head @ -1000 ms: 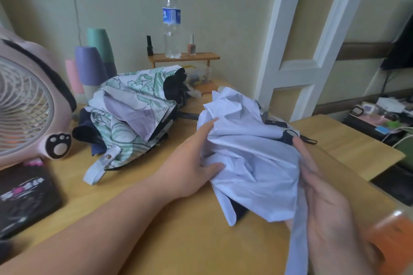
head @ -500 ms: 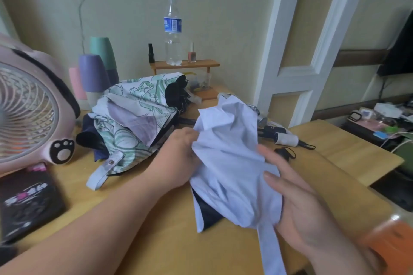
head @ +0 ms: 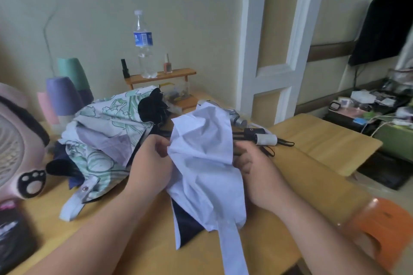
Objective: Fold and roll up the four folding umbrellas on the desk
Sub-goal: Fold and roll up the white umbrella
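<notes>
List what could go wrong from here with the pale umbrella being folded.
The crumpled pale lavender umbrella canopy is bunched between the left hand and right hand; folds may set unevenly. Its long fabric strap trails toward the desk edge and could snag. The floral green-and-white umbrella lies close, so fabrics may tangle.

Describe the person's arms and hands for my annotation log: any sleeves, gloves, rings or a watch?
Both forearms are bare up to the frame edge, with no sleeves in view. The left hand and right hand wear no gloves, and no rings, watch or bracelet show on the visible fingers and wrists. Fingernails are too blurred to judge.
</notes>
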Motion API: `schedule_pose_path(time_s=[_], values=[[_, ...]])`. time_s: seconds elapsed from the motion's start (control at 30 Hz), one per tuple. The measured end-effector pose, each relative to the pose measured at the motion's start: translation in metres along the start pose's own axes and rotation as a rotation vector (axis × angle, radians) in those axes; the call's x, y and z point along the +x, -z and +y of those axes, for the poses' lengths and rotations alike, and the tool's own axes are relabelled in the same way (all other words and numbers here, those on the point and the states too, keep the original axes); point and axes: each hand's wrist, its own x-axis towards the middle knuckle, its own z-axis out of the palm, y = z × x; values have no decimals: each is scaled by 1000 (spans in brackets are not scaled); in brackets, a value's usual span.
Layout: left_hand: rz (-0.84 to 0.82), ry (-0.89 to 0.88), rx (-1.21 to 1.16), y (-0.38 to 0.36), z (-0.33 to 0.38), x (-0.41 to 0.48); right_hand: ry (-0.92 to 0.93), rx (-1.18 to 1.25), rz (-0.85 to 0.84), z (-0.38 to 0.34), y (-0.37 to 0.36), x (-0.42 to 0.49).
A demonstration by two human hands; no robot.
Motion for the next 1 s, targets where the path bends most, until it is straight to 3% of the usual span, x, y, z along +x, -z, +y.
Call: schedule_pose_path(time_s=[0.1,0.17,0.23,0.3,0.37,0.43,0.53,0.6,0.77,0.9,1.0], values=[[-38,-48,12,15,13,-21,158,-274,-87,0,-6,23],[-111,3,-186,21,25,-25,269,-415,-61,-24,-15,13],[-156,199,-507,29,38,-16,350,-573,-27,-38,-21,4],[-216,325,-603,35,37,-10,449,-715,-9,-39,-32,7],[-211,279,-539,37,27,-13,513,-646,-120,-37,-35,6],[-181,330,-575,37,14,-11,512,-429,-144,-28,-32,4],[-218,492,-716,30,4,4,444,-192,145,-7,-15,15],[-199,577,-752,28,1,12,392,-274,269,6,-6,25],[-251,648,-705,25,-15,22,299,-512,-5,16,-5,27],[-191,521,-492,15,-12,23,332,-464,-20,16,-2,34],[-254,576,-540,9,-10,25,338,-452,7,22,8,53]])
